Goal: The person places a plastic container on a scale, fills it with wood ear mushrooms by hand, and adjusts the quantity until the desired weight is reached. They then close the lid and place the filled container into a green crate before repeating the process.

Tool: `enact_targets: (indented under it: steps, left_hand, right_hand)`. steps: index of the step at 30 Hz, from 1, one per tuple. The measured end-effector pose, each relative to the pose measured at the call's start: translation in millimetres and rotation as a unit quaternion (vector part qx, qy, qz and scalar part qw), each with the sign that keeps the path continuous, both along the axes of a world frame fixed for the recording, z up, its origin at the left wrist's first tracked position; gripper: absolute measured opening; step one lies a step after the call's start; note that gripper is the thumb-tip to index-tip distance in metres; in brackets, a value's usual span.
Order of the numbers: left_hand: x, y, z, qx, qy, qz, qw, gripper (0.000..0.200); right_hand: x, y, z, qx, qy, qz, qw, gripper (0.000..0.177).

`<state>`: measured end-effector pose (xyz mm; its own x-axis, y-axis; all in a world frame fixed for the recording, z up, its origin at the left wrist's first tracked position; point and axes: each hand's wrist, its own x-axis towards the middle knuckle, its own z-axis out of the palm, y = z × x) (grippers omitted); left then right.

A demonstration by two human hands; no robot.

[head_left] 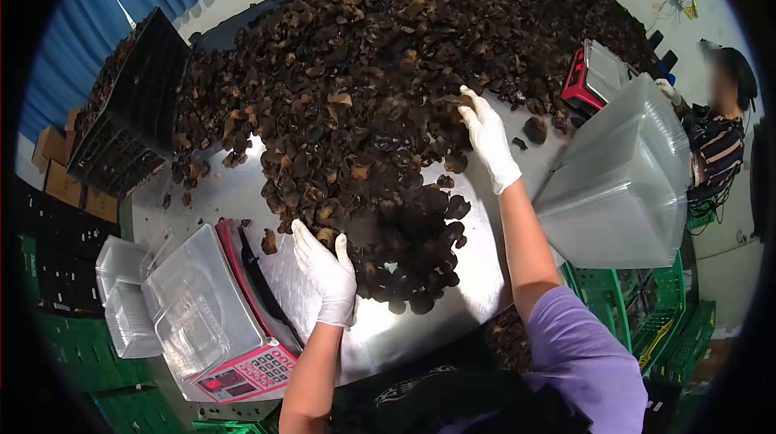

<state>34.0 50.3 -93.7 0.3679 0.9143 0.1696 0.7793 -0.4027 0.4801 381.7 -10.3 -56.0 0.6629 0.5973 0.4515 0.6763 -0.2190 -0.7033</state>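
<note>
A large heap of dark brown wood ear mushrooms (356, 111) spreads over the metal table (477, 272). My left hand (325, 271), in a white glove, lies against the near left edge of the heap, its fingers stretched out and the thumb apart. On the right side, my gloved right hand (490, 141) reaches to the heap with fingers extended, their tips at the mushrooms. A blurred piece is by those fingertips; I see no firm grip on it. Between my hands, a lobe of the heap stretches toward me.
A scale (250, 373) with clear plastic boxes (190, 317) stands at the left. Stacked clear containers (622, 183) and a second red scale (575, 82) are at the right. A tilted black crate (133, 111) borders the heap. Co-workers stand at the far side and right.
</note>
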Motion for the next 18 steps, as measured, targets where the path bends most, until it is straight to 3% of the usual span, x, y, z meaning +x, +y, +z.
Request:
enact_targets:
  steps: [1, 2, 3, 4, 5, 7, 9, 10, 11, 13, 15, 17, 18]
  left_hand:
    - [1, 0, 1, -0.008, 0.000, 0.004, 1.000, 0.084]
    - [0, 0, 0, -0.002, -0.003, -0.001, 1.000, 0.084]
    - [-1, 0, -1, 0.005, -0.002, -0.003, 1.000, 0.084]
    - [-1, 0, 1, -0.008, -0.010, -0.004, 1.000, 0.084]
    - [-5, 3, 2, 0.001, -0.012, -0.003, 1.000, 0.085]
    - [0, 0, 4, -0.020, -0.007, -0.001, 1.000, 0.085]
    - [-2, -2, 1, -0.001, -0.019, -0.005, 1.000, 0.085]
    - [-2, -2, 1, -0.003, -0.023, -0.010, 1.000, 0.085]
    - [-2, -1, 2, -0.003, -0.028, -0.013, 1.000, 0.085]
    - [0, 2, -2, -0.021, -0.016, 0.000, 1.000, 0.088]
    - [-1, 1, -4, -0.016, -0.014, -0.003, 1.000, 0.089]
    - [1, 1, -3, -0.026, -0.013, 0.010, 1.000, 0.089]
    - [1, 1, -5, -0.022, -0.018, 0.005, 1.000, 0.089]
  right_hand:
    - [-1, -3, 9, 0.002, -0.005, 0.002, 1.000, 0.040]
    - [-5, -4, 23, 0.107, 0.190, 0.058, 0.974, 0.045]
    - [-9, -1, 30, 0.203, 0.378, 0.114, 0.896, 0.050]
    - [-6, 2, 30, 0.248, 0.423, 0.170, 0.855, 0.056]
    - [-11, 10, 35, 0.246, 0.432, 0.176, 0.850, 0.057]
    - [-19, 28, 50, 0.301, 0.516, 0.237, 0.766, 0.051]
    - [-15, 65, 43, 0.302, 0.562, 0.301, 0.709, 0.036]
    - [-11, 89, 37, 0.271, 0.565, 0.311, 0.715, 0.020]
    - [-23, 110, 50, 0.210, 0.555, 0.267, 0.759, 0.016]
    - [-32, 152, 39, 0.087, 0.380, 0.243, 0.888, 0.023]
    - [-31, 192, 24, -0.048, 0.157, 0.201, 0.966, 0.032]
    - [-37, 213, 32, -0.272, 0.026, 0.141, 0.952, 0.040]
    - [-31, 231, 26, -0.381, 0.008, 0.123, 0.916, 0.040]
